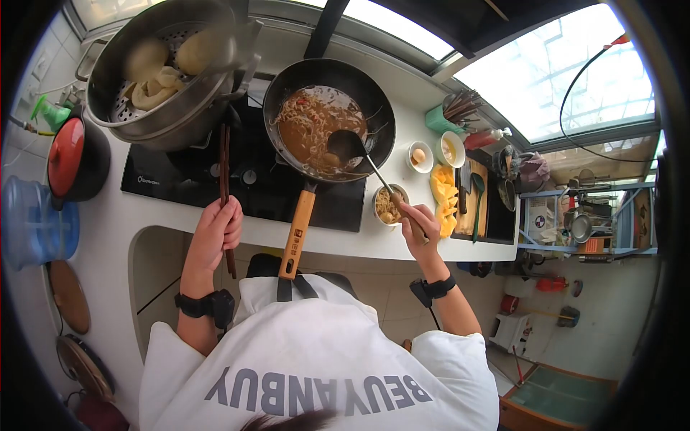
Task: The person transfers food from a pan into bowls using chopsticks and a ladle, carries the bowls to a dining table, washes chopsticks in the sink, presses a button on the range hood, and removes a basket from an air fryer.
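My left hand point(219, 224) is closed around a pair of brown chopsticks point(226, 161), held upright left of the wok. In my right hand point(422, 228) is the handle of a ladle point(348, 146), whose dark bowl dips into the brown broth. Noodles in broth point(309, 129) fill the wok point(383, 115), and a round, pale brown piece lies by the ladle. The wok's wooden handle point(294, 233) points toward my body. Just left of my right hand stands a bowl point(376, 208) with noodles and a round piece in it.
A steamer pot point(151, 129) with pale buns stands at the back left, near a red-lidded pot point(66, 154). Right of the wok are a small bowl with an egg point(418, 156), another bowl point(451, 149), a yellow cloth point(443, 194) and a cutting board point(474, 194).
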Tool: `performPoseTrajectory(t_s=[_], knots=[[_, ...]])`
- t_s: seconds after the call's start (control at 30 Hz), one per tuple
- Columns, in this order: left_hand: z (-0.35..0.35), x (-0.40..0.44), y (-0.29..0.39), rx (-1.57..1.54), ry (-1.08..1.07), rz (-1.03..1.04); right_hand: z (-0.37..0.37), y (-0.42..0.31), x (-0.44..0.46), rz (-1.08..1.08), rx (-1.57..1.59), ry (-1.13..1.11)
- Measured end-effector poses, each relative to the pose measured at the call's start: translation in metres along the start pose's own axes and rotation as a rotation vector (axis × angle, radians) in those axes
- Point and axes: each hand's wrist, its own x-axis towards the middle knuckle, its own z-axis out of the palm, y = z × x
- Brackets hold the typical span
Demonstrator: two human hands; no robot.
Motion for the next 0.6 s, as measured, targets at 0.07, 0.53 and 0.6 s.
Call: performPoseTrajectory(t_s=[0.07,0.53,0.6], knots=[[0.001,0.001,-0.001,-0.005,-0.002,0.002,0.002,-0.006,-0.002,-0.060,0.002,-0.029],[0.008,-0.003,-0.006,0.002,0.018,-0.017,0.019,-0.039,-0.006,-0.259,-0.075,-0.112],[0.009,-0.004,-0.006,0.005,0.019,-0.014,0.021,-0.043,-0.010,-0.299,-0.093,-0.115]])
